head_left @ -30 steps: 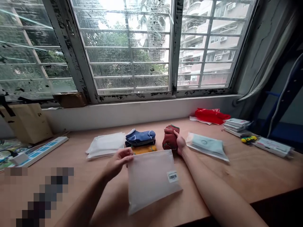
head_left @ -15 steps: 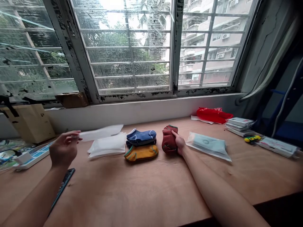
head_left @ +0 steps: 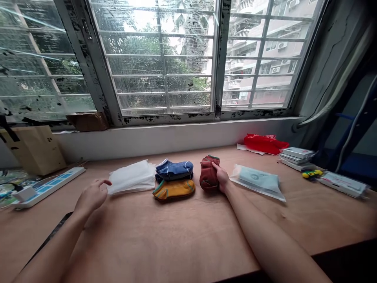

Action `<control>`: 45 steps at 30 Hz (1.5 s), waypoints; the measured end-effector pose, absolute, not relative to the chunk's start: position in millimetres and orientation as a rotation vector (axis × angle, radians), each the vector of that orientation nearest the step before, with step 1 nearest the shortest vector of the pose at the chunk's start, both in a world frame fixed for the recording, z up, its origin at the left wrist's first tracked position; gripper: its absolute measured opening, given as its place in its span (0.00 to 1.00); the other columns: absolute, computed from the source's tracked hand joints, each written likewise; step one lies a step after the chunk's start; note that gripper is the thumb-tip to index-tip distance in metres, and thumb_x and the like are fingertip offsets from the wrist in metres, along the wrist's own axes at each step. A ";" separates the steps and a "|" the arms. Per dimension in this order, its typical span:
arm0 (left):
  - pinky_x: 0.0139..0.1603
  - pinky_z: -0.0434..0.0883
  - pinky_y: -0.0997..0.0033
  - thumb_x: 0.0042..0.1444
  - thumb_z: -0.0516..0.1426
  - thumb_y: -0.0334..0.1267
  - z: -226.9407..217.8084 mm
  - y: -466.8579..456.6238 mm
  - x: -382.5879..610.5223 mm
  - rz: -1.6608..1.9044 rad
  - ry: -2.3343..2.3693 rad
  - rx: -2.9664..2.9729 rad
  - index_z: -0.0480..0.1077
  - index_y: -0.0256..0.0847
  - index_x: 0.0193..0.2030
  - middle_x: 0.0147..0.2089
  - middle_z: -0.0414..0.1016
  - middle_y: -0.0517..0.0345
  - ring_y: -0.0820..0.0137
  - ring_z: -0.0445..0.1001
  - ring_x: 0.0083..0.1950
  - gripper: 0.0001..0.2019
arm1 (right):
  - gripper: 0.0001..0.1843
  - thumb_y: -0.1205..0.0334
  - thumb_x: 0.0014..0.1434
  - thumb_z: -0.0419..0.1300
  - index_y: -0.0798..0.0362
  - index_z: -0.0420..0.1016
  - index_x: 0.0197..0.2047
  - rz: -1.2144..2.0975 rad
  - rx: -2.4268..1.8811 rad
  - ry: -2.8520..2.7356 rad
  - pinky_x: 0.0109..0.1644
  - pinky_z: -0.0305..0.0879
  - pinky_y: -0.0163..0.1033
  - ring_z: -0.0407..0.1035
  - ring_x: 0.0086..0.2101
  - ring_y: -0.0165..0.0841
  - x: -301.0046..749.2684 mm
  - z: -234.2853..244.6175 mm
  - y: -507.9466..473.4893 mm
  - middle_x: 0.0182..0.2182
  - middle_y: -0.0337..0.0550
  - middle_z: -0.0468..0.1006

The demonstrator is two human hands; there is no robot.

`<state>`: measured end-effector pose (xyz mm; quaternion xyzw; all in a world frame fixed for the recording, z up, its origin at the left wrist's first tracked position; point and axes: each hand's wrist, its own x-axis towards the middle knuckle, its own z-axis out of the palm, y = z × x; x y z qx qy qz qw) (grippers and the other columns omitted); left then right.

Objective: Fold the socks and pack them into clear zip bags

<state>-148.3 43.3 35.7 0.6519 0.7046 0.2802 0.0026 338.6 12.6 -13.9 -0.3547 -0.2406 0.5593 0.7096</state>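
My right hand (head_left: 222, 179) grips a folded bundle of dark red socks (head_left: 209, 173), thumb across its front, standing it upright on the table. My left hand (head_left: 92, 194) is beside the left edge of a stack of frosted plastic bags (head_left: 131, 177). Its fingers are loosely bent and apart, and nothing shows in them. Between the bags and the red socks lie blue socks (head_left: 176, 168) with a darker pair under them, and mustard-yellow socks (head_left: 174, 190) in front. To the right, a frosted bag (head_left: 257, 181) with something light blue inside lies flat.
A power strip (head_left: 55, 186) and a cardboard box (head_left: 32, 151) stand at the left. A dark phone (head_left: 55, 232) lies partly under my left forearm. At the back right are a red plastic bag (head_left: 265, 143), stacked packages (head_left: 297, 154) and a yellow-and-black object (head_left: 312, 173). A window runs behind.
My left hand has let go of the raised frosted bag, which now lies on the stack, and has moved down and to the right. My right hand still holds the red socks.
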 end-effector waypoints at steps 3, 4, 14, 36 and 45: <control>0.56 0.68 0.43 0.53 0.54 0.44 41.7 46.6 -128.0 0.822 2.378 2.067 0.72 0.42 0.48 0.62 0.69 0.47 0.43 0.68 0.59 0.17 | 0.12 0.57 0.61 0.61 0.56 0.75 0.44 1.242 -0.792 -0.545 0.32 0.77 0.38 0.79 0.28 0.36 337.7 -13.1 11.9 0.31 0.45 0.84; 0.57 0.67 0.41 0.56 0.52 0.46 42.3 50.2 -118.8 0.833 2.392 2.054 0.71 0.42 0.52 0.63 0.68 0.46 0.43 0.67 0.60 0.20 | 0.12 0.58 0.61 0.61 0.56 0.75 0.44 1.239 -0.795 -0.549 0.32 0.77 0.38 0.79 0.28 0.36 337.3 -12.6 11.5 0.31 0.45 0.84; 0.57 0.46 0.18 0.53 0.47 0.68 13.3 114.8 -50.7 0.542 2.324 1.839 0.60 0.50 0.69 0.75 0.47 0.40 0.26 0.41 0.72 0.41 | 0.12 0.59 0.61 0.62 0.57 0.75 0.45 1.215 -0.832 -0.598 0.30 0.76 0.37 0.78 0.27 0.35 336.4 -13.3 11.5 0.32 0.46 0.84; 0.66 0.56 0.52 0.62 0.50 0.53 42.6 15.3 8.0 1.408 1.701 2.291 0.65 0.40 0.57 0.59 0.68 0.44 0.52 0.63 0.63 0.23 | 0.12 0.59 0.61 0.59 0.56 0.78 0.43 1.405 -0.794 -0.805 0.35 0.74 0.38 0.78 0.30 0.37 310.5 18.0 -23.4 0.34 0.47 0.83; 0.56 0.67 0.58 0.51 0.64 0.53 34.7 -50.6 64.0 0.865 0.595 1.459 0.58 0.48 0.63 0.61 0.67 0.47 0.55 0.68 0.60 0.35 | 0.16 0.54 0.56 0.65 0.56 0.79 0.42 1.755 -0.827 -1.763 0.40 0.65 0.34 0.71 0.34 0.32 276.6 36.5 -65.2 0.35 0.41 0.79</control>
